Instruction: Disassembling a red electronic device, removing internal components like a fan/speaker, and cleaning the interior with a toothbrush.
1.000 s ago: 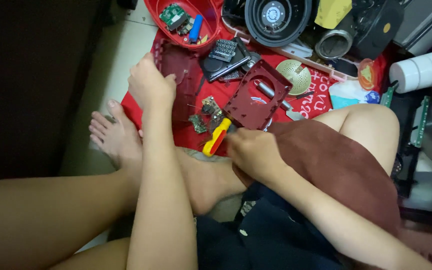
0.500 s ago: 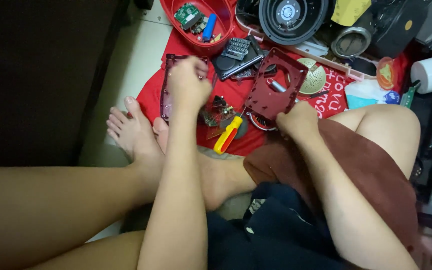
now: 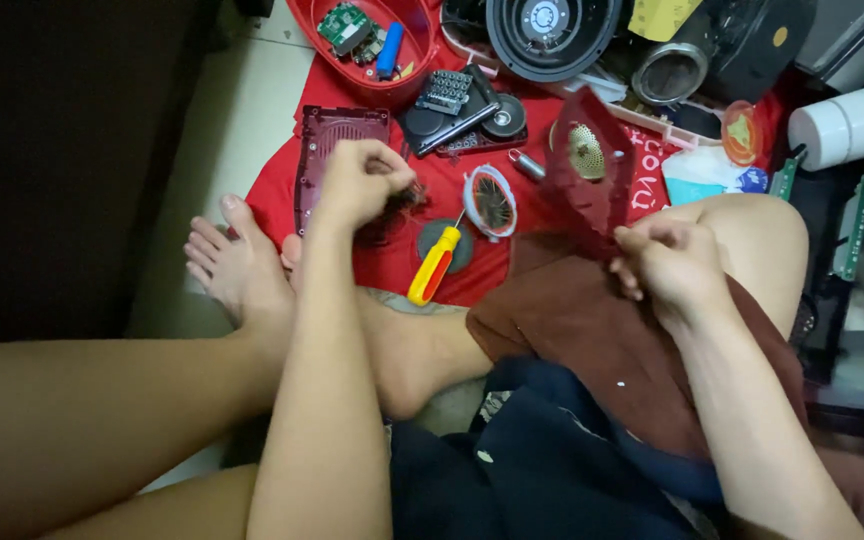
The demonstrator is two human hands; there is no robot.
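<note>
My right hand [image 3: 667,262] grips the lower edge of a dark red plastic case shell [image 3: 592,165] and holds it tilted up off the red cloth [image 3: 542,200], above my right knee. My left hand [image 3: 357,183] is closed in a fist on a small wired part [image 3: 404,197], just right of a second dark red case half [image 3: 337,140] that lies flat. A round speaker with a white ring [image 3: 492,200], a grey disc [image 3: 447,243] and a yellow-and-red screwdriver [image 3: 434,265] lie between my hands.
A red tray [image 3: 417,60] at the back holds a green circuit board [image 3: 344,25] and a blue cylinder [image 3: 389,50]. A black keypad part [image 3: 449,93], a black round fan [image 3: 550,30] and white rolls [image 3: 852,120] crowd the far side. My bare feet [image 3: 242,265] rest at the cloth's left edge.
My right hand left the screwdriver, took the red case shell and lifted it, uncovering the round speaker. My left hand came off the flat case half and closed on the small wired part.
</note>
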